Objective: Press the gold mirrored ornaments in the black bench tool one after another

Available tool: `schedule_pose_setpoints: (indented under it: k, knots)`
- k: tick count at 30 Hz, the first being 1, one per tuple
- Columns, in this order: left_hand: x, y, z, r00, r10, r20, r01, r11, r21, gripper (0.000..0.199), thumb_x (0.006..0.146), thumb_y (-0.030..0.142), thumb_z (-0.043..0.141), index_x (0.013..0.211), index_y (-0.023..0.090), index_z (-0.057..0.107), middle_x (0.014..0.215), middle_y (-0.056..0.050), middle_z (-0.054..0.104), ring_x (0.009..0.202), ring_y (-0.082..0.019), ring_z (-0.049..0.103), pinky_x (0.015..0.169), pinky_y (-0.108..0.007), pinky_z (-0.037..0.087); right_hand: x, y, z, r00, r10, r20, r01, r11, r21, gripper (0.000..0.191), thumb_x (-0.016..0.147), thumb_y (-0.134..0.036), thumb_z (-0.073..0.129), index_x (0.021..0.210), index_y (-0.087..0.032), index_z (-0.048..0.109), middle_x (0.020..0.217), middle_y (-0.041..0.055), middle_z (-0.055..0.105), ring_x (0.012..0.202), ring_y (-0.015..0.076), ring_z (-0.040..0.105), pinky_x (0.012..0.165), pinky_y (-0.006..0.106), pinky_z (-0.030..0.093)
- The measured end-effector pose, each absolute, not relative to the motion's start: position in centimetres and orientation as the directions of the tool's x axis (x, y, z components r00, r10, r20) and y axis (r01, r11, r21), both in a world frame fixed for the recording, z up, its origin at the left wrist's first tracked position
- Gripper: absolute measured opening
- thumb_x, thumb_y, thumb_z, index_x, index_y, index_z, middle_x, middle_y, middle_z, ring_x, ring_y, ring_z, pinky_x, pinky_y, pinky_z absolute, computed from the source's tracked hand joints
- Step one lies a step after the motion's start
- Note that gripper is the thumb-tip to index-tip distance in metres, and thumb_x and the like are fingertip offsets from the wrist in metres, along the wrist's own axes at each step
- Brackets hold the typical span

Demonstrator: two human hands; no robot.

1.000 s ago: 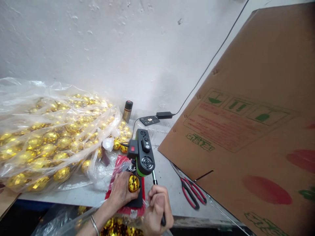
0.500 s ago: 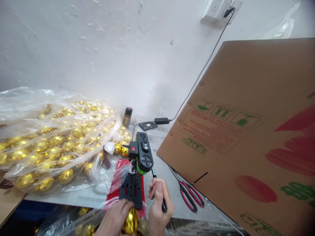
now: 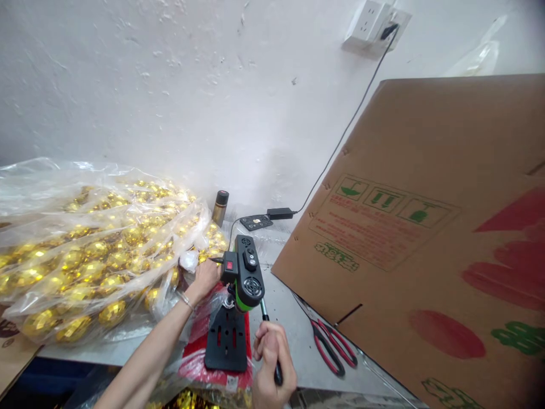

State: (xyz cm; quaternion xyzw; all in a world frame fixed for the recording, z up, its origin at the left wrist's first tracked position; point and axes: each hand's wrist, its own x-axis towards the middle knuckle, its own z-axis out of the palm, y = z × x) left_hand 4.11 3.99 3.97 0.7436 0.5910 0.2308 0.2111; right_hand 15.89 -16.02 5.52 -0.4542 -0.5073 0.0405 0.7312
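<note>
My right hand (image 3: pixel 272 359) is wrapped round the black-tipped lever (image 3: pixel 278 374) of a small black and green bench drill press (image 3: pixel 250 274). My left hand (image 3: pixel 207 275) reaches past the left side of the machine, by its switch box (image 3: pixel 230 266), to the gold mirrored balls (image 3: pixel 215 237) behind it. Its fingertips are partly hidden, so I cannot tell whether they hold a ball. The slotted black base plate (image 3: pixel 227 346) of the press lies bare on a red plastic sheet (image 3: pixel 193 341).
A large clear bag (image 3: pixel 102 250) of gold balls lies on the left. A cardboard box (image 3: pixel 409 238) leans on the right, with red-handled scissors (image 3: pixel 334 346) beside it. Behind the press are a spray can (image 3: pixel 220 207), a phone-like black slab (image 3: pixel 256 222) and a power adapter (image 3: pixel 280 213).
My left hand has left the gold ball at the front of the base plate and moved forward to the balls behind the press. My right hand stays on the lever.
</note>
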Motion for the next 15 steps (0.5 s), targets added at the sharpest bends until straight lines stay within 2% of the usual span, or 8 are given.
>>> schedule_pose_setpoints:
  k: [4,8,12,15]
  knots:
    - [5.5,4.0,3.0,0.172,0.985,0.034,0.731,-0.150,0.666,0.027,0.101,0.039,0.072,0.116,0.017,0.071,0.117,-0.007,0.075,0.104,-0.023,0.073,0.094,-0.045,0.061,16.1,-16.0,5.6,0.475,0.502,0.723,0.432,0.583,-0.688,0.035,0.109,-0.022,0.052,0.074,-0.021,0.058,0.069,-0.0019,0.055,0.053,0.0105,0.049,0.051,0.024,0.040]
    - [4.7,3.2,3.4,0.139,0.990,0.034,0.631,-0.115,0.768,0.017,0.089,0.029,0.075,0.099,0.015,0.074,0.104,-0.012,0.079,0.101,-0.029,0.074,0.093,-0.042,0.057,15.8,-16.1,6.1,0.482,0.492,0.725,0.439,0.580,-0.686,0.036,0.110,-0.024,0.051,0.075,-0.021,0.057,0.070,-0.0014,0.057,0.053,0.0103,0.050,0.050,0.023,0.040]
    - [1.6,0.6,4.0,0.061,0.997,0.049,0.515,-0.073,0.854,0.042,0.094,0.049,0.060,0.115,0.014,0.071,0.111,-0.013,0.079,0.100,-0.028,0.074,0.090,-0.038,0.057,15.6,-16.2,6.9,0.489,0.501,0.714,0.439,0.566,-0.698,0.033,0.110,-0.026,0.050,0.079,-0.021,0.060,0.071,-0.0021,0.058,0.050,0.0092,0.046,0.047,0.022,0.038]
    - [-0.7,-3.3,3.1,0.035,0.999,-0.027,0.345,0.013,0.939,0.064,0.094,0.071,0.051,0.124,0.016,0.068,0.103,-0.008,0.079,0.092,-0.025,0.074,0.079,-0.033,0.059,15.5,-16.2,7.6,0.493,0.515,0.701,0.432,0.554,-0.711,0.033,0.110,-0.027,0.050,0.080,-0.021,0.061,0.071,-0.0020,0.058,0.050,0.0093,0.046,0.047,0.022,0.038]
